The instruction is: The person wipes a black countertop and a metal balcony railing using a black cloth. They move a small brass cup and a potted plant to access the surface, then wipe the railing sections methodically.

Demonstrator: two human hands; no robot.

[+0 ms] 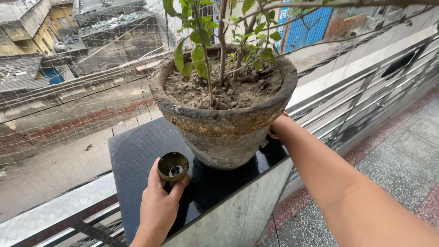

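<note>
1. Two hands are at work on a black polished stone ledge top (pixel 137 155) at a balcony edge. Neither one is idle.
2. Left hand (pixel 159 206) holds a small round olive-green metal cup (pixel 173 166), thumb and fingers closed around its rim and wall. It sits on or just above the ledge, just beside the base of the pot, mouth facing up.
3. Cup contents: mostly dark inside, with a small pale glint at the bottom. It could be a trace of liquid or bare metal, I cannot tell which.
4. Right hand (pixel 275 129) reaches behind the far side of the large weathered grey clay flowerpot (pixel 224 123). Only the wrist and the heel of the hand show. The fingers are hidden by the pot wall, so I cannot tell whether it grips or just rests there.
5. Pot contents: dry, lumpy brown soil (pixel 228 91), nearly up to the rim, and a thin-stemmed green leafy plant (pixel 201 45) rooted near the middle.
6. Progress, as a judgement: the soil surface looks dry and cracked, with no dark wet patch, so nothing appears poured yet. The cup is low and upright, not tipped over the soil.
7. Surroundings: a metal railing (pixel 366 91) runs on the right, with mesh netting (pixel 68 91) beyond the ledge.
</note>
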